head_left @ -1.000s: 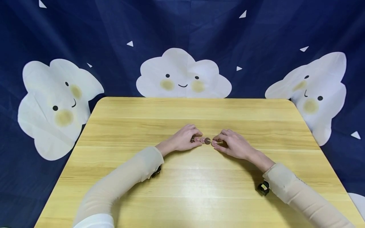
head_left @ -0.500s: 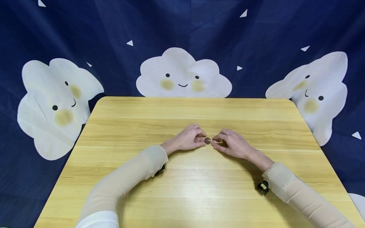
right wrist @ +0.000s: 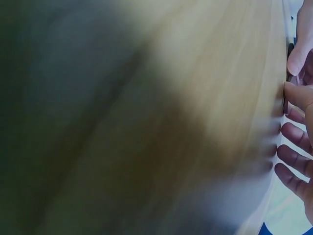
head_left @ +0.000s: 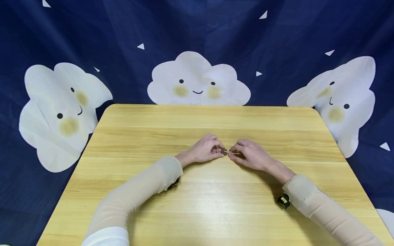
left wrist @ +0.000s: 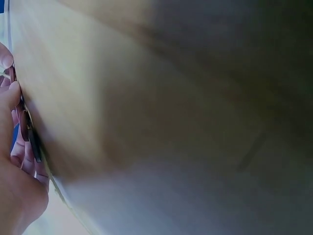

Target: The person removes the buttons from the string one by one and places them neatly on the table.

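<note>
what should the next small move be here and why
Perhaps the right hand should gently draw the cord outward while the left hand steadies the discs: cord shows at the right hand, and a length sticks out behind the left hand.

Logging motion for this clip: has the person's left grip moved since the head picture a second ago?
Yes. Judged against the fixed tabletop in the head view, the left grip has shifted rightward, toward the right grip.
</note>
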Action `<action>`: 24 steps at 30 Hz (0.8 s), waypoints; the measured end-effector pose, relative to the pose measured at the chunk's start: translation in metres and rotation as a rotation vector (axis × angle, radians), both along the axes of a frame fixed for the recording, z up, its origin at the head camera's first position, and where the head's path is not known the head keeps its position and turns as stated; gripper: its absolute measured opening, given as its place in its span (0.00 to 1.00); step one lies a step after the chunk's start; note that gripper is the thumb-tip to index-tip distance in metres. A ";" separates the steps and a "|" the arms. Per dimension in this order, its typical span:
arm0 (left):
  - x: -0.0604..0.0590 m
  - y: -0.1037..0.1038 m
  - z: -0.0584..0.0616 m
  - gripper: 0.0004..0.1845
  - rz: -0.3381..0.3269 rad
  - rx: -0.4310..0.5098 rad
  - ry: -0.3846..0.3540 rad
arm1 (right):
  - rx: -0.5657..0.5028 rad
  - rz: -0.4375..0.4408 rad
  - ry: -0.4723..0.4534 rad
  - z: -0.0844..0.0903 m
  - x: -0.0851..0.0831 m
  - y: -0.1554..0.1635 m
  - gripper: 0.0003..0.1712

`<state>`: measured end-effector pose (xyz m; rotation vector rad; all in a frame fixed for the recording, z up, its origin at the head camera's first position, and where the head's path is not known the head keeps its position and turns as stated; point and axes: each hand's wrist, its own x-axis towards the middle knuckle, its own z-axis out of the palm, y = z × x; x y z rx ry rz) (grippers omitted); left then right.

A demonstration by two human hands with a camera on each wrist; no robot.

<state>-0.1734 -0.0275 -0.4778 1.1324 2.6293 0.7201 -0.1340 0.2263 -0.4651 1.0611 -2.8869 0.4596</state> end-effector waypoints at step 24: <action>0.000 -0.001 0.003 0.18 -0.002 0.014 -0.033 | -0.045 0.027 0.080 0.015 0.002 0.012 0.13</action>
